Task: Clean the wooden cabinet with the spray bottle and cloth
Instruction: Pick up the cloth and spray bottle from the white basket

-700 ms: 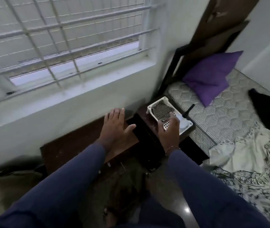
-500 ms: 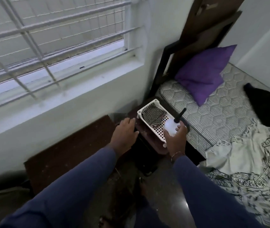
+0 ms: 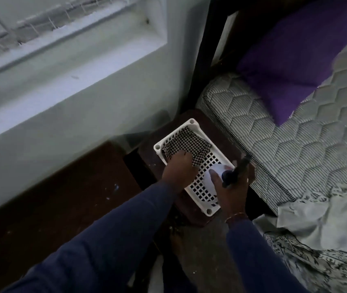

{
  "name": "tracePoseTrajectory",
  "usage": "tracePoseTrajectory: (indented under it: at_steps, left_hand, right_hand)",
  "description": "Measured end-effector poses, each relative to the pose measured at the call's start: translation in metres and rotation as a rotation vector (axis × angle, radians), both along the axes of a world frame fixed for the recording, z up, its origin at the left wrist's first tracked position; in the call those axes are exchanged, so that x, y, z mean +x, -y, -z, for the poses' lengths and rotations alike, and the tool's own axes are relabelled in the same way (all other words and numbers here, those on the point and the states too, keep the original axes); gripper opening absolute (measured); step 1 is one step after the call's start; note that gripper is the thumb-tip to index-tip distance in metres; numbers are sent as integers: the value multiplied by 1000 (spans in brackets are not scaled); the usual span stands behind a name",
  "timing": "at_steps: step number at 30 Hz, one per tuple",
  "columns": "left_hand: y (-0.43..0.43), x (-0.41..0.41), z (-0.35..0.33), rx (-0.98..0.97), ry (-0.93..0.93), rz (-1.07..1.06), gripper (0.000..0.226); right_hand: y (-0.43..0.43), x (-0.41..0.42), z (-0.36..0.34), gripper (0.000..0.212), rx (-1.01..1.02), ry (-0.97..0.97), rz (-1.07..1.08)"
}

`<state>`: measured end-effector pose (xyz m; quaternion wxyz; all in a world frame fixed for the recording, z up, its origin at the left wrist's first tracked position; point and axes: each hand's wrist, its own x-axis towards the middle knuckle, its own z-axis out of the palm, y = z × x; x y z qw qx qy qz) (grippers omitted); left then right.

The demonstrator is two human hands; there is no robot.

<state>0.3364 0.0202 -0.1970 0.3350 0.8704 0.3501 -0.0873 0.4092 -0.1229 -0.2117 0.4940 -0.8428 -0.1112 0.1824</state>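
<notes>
Spray bottle lies in the near end of a white perforated basket on the dark wooden cabinet, long axis diagonal, black nozzle toward the mattress at upper right. Right hand grips its body, fingers curled round it. Left hand pinches the checked cloth at the basket's far end. No label legible; frame blurred.
</notes>
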Motion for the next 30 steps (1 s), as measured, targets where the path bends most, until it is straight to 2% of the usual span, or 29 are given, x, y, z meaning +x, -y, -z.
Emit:
tracePoseTrajectory:
  at_steps: [6,10,15,17,20,22,26,30]
  left_hand:
    - [-16,28,36,85,-53,-38,23]
    - [-28,36,41,118,-110,17,21]
    - [-30,47,31,37,25,-15,15]
    - [-22,46,34,64,-21,-5,22]
    - [-9,41,51,200,-96,11,53]
    - [-1,42,61,254,-135,13,61]
    - [6,49,64,340,-152,54,41]
    - [1,50,56,377,-195,178,30]
  right_hand:
    - [-7,5,8,69,26,146,-25]
    - [-7,4,12,65,46,183,-16]
    - [-14,5,20,60,107,171,-37]
    - [-14,5,23,61,112,151,-16]
    - [-13,4,24,64,130,173,1]
    - [-14,5,24,64,130,182,9]
    - [-21,5,17,58,159,129,23]
    - [-29,4,13,66,71,187,12]
